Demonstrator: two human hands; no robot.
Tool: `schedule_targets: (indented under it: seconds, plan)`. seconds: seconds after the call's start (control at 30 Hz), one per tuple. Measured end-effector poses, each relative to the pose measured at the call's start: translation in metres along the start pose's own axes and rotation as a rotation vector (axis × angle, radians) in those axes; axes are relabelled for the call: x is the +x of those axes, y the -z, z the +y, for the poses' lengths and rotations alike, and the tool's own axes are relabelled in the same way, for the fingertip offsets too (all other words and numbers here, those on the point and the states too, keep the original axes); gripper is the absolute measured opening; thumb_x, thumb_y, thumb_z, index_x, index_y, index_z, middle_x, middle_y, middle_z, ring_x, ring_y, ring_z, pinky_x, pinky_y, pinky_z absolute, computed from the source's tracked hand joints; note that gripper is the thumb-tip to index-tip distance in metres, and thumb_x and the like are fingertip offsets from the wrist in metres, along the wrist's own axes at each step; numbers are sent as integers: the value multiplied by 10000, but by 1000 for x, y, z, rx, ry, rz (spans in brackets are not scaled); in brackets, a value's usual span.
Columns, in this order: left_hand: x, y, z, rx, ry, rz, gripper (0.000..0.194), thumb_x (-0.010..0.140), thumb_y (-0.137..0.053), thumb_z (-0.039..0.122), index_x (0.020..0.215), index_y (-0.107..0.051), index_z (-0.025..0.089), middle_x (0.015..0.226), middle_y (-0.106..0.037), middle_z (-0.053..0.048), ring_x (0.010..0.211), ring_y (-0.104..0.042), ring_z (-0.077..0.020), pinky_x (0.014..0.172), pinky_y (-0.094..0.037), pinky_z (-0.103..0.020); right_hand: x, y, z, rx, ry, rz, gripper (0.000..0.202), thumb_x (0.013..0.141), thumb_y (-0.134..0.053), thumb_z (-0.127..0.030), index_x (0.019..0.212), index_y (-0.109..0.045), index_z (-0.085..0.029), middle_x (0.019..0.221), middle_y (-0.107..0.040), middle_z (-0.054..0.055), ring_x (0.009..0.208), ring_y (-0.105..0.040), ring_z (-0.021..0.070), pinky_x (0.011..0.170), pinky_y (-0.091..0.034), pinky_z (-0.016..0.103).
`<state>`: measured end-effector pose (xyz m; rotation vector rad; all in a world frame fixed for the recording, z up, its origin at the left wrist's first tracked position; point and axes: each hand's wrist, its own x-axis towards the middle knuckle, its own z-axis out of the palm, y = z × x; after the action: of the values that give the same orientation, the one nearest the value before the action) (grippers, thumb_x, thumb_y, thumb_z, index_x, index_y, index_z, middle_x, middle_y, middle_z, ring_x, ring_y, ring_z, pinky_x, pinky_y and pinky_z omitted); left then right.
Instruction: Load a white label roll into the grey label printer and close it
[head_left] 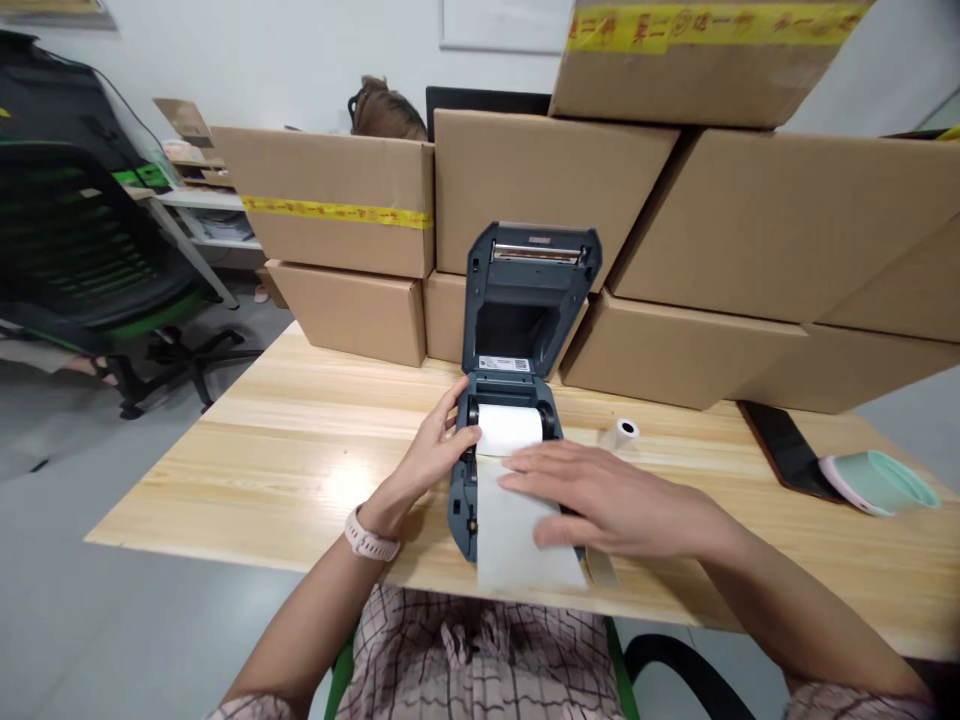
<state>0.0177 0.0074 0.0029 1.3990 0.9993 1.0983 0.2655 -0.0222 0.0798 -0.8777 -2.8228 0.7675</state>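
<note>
One illegible label (pixel 504 364) on printer (pixel 502 388); left hand (pixel 427 450) spread at roll (pixel 510 428), right hand (pixel 611 500) unclenched over paper (pixel 506 545)

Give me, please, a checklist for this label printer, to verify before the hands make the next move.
1. Label printer lid raised: ok, standing open.
2. White paper roll between the black holders: ok.
3. Paper strip drawn out past the front edge: ok.
4. Left hand at the printer's left side: ok, thumb beside the roll.
5. Right hand clear of the strip: not ok, fingers over it.
6. Right hand pressing: cannot tell, blurred.
</note>
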Motion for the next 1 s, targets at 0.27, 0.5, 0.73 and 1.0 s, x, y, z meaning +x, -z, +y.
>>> schedule_targets:
  seconds: [0.27, 0.5, 0.73, 1.0]
  plan:
    - [-3, -10, 0, -23, 11, -6, 1003, 799, -826, 386, 1633, -294, 219, 1694, -366, -135, 1533, -412, -343, 1267, -362, -485, -20, -13, 6, 73, 7, 78, 557, 959, -618, -618, 1454, -615, -363, 1587, -541, 52, 1447, -531, 325, 1191, -435, 559]
    - [-1, -5, 2, -2, 29, -10, 1058, 762, -846, 359, 1644, -280, 217, 1715, -328, -117, 1580, -330, -335, 1313, -285, -469, 16, 79, 34, 87, 32, 1030, 467, 1000, -593, -533, 1442, -571, -384, 1558, -552, 15, 1473, -479, 289, 1258, -370, 549]
    - [-2, -6, 1, -56, 58, 21, 1109, 777, -844, 504, 1663, -222, 265, 1743, -259, -107, 1606, -255, -358, 1299, -304, -502, 68, 118, 70, 380, 15, 913, 642, 999, -353, -760, 1448, -526, -334, 1527, -586, -23, 1434, -515, 234, 1252, -386, 468]
    - [-9, -2, 8, -69, -524, 490, 521, 1008, -508, 533, 1476, -564, 311, 1589, -529, -74, 1505, -458, -294, 1207, -424, -496, -4, 27, 11, 94, 282, 942, 416, 1086, -386, -495, 1352, -660, -329, 1441, -658, 34, 1379, -593, 265, 1166, -490, 518]
